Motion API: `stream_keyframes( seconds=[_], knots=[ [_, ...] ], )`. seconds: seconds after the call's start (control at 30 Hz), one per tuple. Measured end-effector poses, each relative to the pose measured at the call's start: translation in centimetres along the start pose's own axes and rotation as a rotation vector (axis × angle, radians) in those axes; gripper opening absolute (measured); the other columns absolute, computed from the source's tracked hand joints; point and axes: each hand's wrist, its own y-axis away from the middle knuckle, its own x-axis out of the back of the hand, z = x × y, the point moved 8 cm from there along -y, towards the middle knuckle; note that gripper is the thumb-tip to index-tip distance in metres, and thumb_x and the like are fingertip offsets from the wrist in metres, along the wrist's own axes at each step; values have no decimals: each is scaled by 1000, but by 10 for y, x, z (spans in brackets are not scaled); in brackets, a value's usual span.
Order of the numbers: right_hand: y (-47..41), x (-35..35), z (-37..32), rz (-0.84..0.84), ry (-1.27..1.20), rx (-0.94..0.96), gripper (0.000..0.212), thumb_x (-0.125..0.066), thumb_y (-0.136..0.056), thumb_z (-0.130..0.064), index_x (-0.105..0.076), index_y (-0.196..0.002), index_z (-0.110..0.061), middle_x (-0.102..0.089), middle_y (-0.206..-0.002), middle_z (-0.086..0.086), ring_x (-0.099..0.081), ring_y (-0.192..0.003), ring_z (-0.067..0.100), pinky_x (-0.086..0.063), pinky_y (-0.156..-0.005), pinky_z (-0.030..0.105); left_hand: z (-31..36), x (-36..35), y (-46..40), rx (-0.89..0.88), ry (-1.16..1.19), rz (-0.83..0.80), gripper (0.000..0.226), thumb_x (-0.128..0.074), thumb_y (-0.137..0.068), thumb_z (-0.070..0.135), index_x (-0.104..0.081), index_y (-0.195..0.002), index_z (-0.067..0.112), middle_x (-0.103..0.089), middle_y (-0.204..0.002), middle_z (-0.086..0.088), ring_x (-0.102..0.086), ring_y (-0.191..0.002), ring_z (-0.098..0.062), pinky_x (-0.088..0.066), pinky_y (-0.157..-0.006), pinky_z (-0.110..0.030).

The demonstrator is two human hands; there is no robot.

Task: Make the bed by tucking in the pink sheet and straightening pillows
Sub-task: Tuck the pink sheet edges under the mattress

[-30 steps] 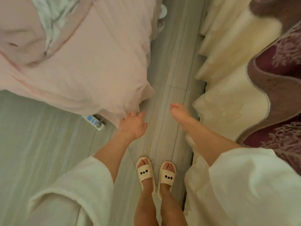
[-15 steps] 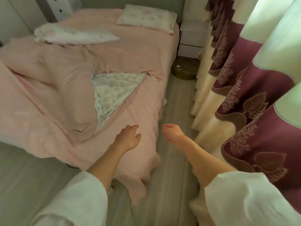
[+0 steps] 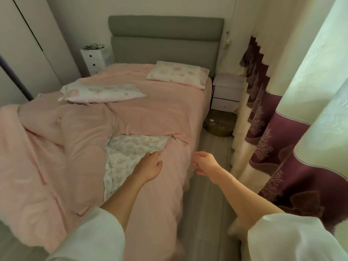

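The left hand (image 3: 150, 165) lies open on the pink sheet (image 3: 162, 113), holding nothing. The right hand (image 3: 204, 162) hangs half-curled and empty just beside the sheet's edge.

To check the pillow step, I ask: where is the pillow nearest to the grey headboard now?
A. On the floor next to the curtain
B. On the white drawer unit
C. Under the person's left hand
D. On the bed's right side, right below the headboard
D: the floral pillow lies flat on the pink sheet at the bed's right side, just in front of the grey headboard.
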Motion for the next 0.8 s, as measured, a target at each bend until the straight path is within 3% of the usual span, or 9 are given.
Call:
stream_keyframes(
  seconds=[0.27,0.4,0.47,0.57,0.63,0.73,0.8],
  knots=[
    [-87,22,-35,-98,29,-22,39,-32,-99,-9,-46,-135,-10,-54,-104,4,-53,-79,13,-46,-76,26,22,18,-87,68,75,34,47,-40,-98,29,-34,-143,17,-35,-145,-10,-40,-130,-25,-34,-108,-35],
    [-144,19,-55,-138,50,-33,38,-32,-98,-6,-47,-133,-8,-55,-88,-1,-48,-67,9,-43,-65,21,11,19,-143,129,107,11,48,-39,-98,29,-33,-144,16,-35,-144,-12,-41,-129,-25,-33,-108,-32],
    [-173,21,-66,-126,57,-41,37,-35,-97,-6,-49,-131,-9,-55,-83,-1,-51,-68,12,-47,-70,27,6,20,-172,154,127,-4,47,-40,-98,28,-33,-143,15,-37,-143,-13,-42,-128,-25,-33,-107,-31],
    [-225,23,-90,-128,93,-61,35,-36,-97,-6,-49,-130,-7,-55,-92,6,-52,-76,18,-48,-87,38,2,29,-227,163,167,3,46,-41,-98,27,-34,-142,15,-38,-142,-14,-43,-127,-25,-33,-106,-30],
    [-259,24,-112,-121,100,-44,34,-40,-97,-5,-49,-130,-4,-54,-97,7,-53,-77,18,-46,-92,41,1,42,-264,159,193,21,46,-41,-98,26,-34,-142,15,-39,-141,-15,-45,-126,-26,-33,-105,-29],
    [-310,28,-147,-121,173,39,36,-46,-95,-8,-50,-130,-5,-51,-106,6,-50,-95,20,-44,-98,42,3,63,-316,180,202,44,46,-42,-98,25,-35,-142,13,-40,-141,-15,-46,-124,-27,-34,-102,-27],
    [-336,33,-165,-128,181,63,34,-47,-95,-8,-52,-128,-6,-51,-106,6,-49,-96,21,-45,-93,39,8,74,-348,188,190,48,46,-43,-98,23,-35,-142,12,-40,-140,-16,-46,-125,-28,-34,-102,-27]
  ],
)
